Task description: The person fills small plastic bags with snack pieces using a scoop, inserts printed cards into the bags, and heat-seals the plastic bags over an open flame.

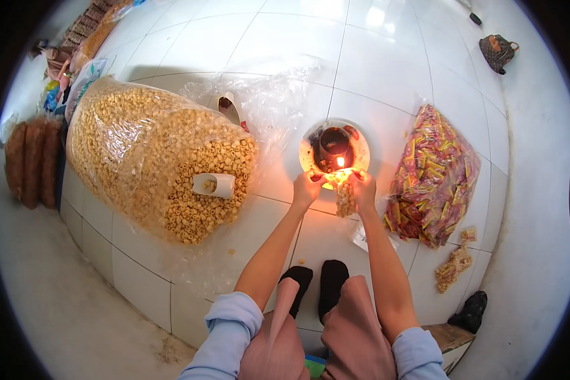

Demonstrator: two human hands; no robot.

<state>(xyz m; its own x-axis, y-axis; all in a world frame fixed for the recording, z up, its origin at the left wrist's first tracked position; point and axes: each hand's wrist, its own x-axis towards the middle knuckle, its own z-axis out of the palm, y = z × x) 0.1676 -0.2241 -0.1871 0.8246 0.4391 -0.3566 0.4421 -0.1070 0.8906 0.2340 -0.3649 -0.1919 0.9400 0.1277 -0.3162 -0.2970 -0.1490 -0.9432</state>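
Observation:
Between both hands a small clear bag of ring-shaped snacks (345,197) hangs with its top edge close to a small flame (341,161). My left hand (308,189) pinches one top corner, and my right hand (363,189) pinches the other. The flame burns at a dark round burner (334,140) on a stained white plate (306,154). At the left lies a large open plastic bag of snack rings (130,139), with a white scoop (223,185) resting on the rings. A clear bag of red and yellow sachets (432,180) lies right of my right hand.
Filled snack packets (453,269) lie at the lower right, near a black bundle (472,311). A white container (228,107) and crumpled clear plastic (272,95) are beyond the big bag. Brown snack bags (35,161) stand far left; a brown backpack (497,52) sits at upper right.

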